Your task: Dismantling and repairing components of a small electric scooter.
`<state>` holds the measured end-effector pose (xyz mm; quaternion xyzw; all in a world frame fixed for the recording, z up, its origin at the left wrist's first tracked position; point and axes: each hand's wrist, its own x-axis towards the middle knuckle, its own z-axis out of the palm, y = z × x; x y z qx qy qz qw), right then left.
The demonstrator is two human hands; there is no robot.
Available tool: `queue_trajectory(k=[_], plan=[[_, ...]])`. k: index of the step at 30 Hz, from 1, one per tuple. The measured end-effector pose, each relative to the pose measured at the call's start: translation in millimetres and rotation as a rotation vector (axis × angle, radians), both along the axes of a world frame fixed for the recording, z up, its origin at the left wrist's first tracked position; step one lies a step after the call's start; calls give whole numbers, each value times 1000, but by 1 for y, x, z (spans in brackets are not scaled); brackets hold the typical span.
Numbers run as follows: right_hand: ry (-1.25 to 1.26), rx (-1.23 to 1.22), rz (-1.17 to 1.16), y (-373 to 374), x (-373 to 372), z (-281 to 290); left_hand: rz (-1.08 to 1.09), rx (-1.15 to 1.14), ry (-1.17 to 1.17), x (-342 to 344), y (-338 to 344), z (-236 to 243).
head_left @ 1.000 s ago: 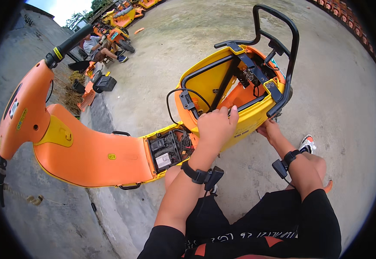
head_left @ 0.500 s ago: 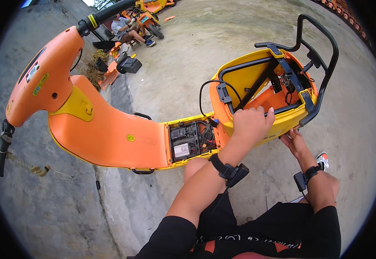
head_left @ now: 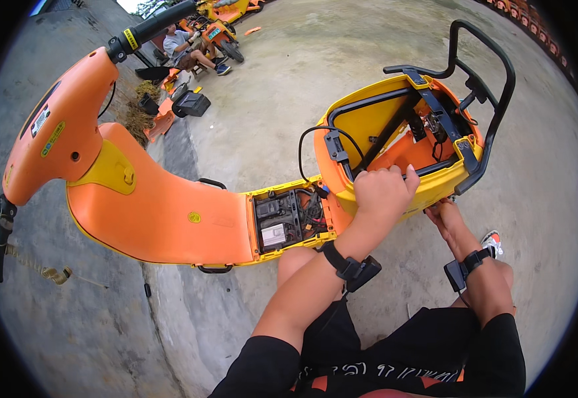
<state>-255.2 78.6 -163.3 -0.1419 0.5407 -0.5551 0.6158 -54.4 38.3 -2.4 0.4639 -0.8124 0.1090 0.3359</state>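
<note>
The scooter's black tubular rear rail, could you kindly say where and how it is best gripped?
I would wrap a hand round the upper outer bar of the rear rail, coming from the right: that slim, rounded tube arches clear of the orange-and-yellow rear body.

Ahead of you, upper left: one seated co-worker (head_left: 181, 52) in a pale shirt and brown shorts, just beside an orange scooter (head_left: 221, 37). Nearer you: one black box (head_left: 191, 104); one orange panel (head_left: 162, 121); one dry brown plant clump (head_left: 138, 119). Far left: one tan rope (head_left: 53, 274) on concrete ground (head_left: 97, 318). At your upper right: one row of orange objects (head_left: 535, 28), too small to identify.
</note>
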Motion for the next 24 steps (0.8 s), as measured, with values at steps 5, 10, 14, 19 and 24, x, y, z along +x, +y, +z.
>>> queue_trajectory(k=[5,10,14,19,24], plan=[[-70,-6,1,-7,-8,-4,-7,76,-15,-1,-3,6],[-148,-18,-15,-10,-1,6,-42,94,-31,3,-3,4],[-266,-100,-35,-24,-12,-22,-74,118,-16,1,-1,6],[-354,-1,-117,-17,13,21,-51,172,-42,7,-1,12],[-386,-49,-131,-18,9,-9,-55,156,-22,8,-1,9]])
